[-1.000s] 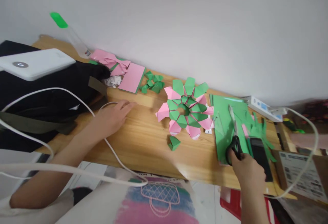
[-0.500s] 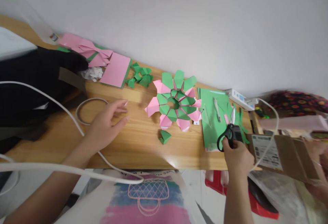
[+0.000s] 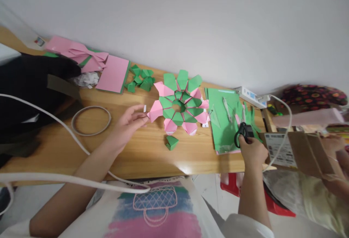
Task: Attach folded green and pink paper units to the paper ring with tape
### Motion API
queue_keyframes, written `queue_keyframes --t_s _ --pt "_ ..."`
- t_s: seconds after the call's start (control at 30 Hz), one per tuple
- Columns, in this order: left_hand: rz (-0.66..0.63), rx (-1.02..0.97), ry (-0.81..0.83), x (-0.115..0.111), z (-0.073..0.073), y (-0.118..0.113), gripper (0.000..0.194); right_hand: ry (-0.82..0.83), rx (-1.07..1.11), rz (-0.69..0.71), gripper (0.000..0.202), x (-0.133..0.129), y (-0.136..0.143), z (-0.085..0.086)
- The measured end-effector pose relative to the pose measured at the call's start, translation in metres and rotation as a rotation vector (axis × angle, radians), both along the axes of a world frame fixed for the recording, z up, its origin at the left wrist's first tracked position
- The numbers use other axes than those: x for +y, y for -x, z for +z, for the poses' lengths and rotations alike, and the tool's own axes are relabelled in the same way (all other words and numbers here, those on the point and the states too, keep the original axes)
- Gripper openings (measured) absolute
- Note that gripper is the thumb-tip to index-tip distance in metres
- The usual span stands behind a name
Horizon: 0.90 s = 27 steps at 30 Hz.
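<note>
A ring-shaped paper flower (image 3: 178,117) with green and pink folded petals lies mid-table. My left hand (image 3: 131,121) is at its left side, thumb and fingers closed around the tip of a pink petal. A small white strip (image 3: 144,108) sticks up from a fingertip of that hand. My right hand (image 3: 254,150) has its fingers on the black handle of scissors (image 3: 241,132), whose blades point away over green paper sheets (image 3: 222,129). Below the flower rests a single folded green paper piece (image 3: 172,142).
Several folded green pieces (image 3: 141,79) and a pink sheet (image 3: 114,73) lie at the back left. A tape-like ring (image 3: 91,121) is near my left forearm. A utility knife (image 3: 226,109) rests on the green sheets. A power strip (image 3: 251,96), white cable (image 3: 287,121) and cardboard box (image 3: 302,150) are at right.
My left hand has moved right, from bare table to the flower's pink petal. My right hand stays at the scissors over the green sheets. The view has shifted slightly.
</note>
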State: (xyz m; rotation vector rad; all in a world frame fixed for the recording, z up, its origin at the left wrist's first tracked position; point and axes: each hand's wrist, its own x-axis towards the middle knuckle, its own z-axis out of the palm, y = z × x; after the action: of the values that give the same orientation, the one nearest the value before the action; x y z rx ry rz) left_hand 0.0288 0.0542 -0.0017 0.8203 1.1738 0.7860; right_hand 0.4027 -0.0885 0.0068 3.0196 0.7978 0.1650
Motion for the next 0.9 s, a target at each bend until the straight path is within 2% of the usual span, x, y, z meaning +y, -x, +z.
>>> queue_keyframes --t_s 0.1,0.2,0.37,0.53,0.6,0.73,0.9 --pt "0.026 -0.021 0.025 -0.001 -0.001 -0.001 0.051 0.014 0.002 -0.022 0.037 -0.015 0.002 0.001" --pt "0.066 -0.059 0.062 0.000 -0.003 -0.003 0.046 0.026 0.014 -0.024 0.037 -0.027 0.011 -0.005" --pt "0.098 -0.170 0.130 0.004 0.001 -0.011 0.034 0.058 0.028 -0.001 0.036 -0.030 0.026 -0.016" --pt "0.119 -0.234 0.228 0.008 0.008 -0.015 0.021 0.018 -0.016 0.063 0.036 -0.017 0.041 -0.002" --pt "0.131 -0.248 0.248 0.008 0.008 -0.016 0.018 -0.088 -0.037 0.172 0.035 -0.007 0.052 0.007" --pt "0.119 -0.246 0.239 0.009 0.006 -0.017 0.024 -0.442 0.028 0.607 0.028 0.023 0.092 0.027" --pt "0.088 -0.230 0.165 0.006 0.002 -0.018 0.037 -0.566 0.161 1.025 0.011 0.058 0.151 0.046"
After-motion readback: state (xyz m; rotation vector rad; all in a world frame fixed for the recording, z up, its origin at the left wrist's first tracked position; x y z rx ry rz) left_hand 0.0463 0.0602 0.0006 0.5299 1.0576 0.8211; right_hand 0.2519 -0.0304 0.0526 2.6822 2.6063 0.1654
